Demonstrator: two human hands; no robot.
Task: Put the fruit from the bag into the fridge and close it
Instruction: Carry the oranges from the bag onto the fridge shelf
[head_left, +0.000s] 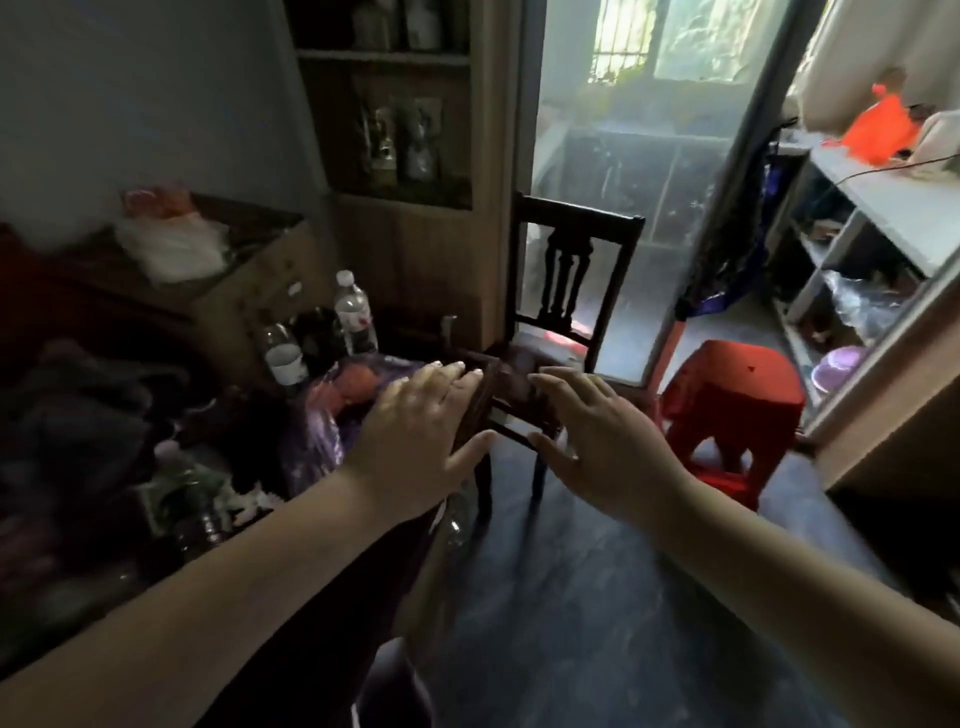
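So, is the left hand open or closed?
Open: the left hand has straight, spread fingers and holds nothing.

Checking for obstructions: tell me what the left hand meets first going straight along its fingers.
Probably the dark wooden chair, seat edge just past the left hand; depth unclear. The purple bag lies to its left.

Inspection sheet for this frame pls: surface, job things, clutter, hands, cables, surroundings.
surface: dim table at left, crowded.
job's things: purple bag on the table, orange fruit showing inside; fridge not identified.
clutter: water bottles behind the bag; white bag further back.
hands: left hand and right hand both open, fingers straight, held out over a dark wooden chair; holding nothing.
cables: one dark cable across the white shelves at right.
surroundings: red stool, glass door ahead.
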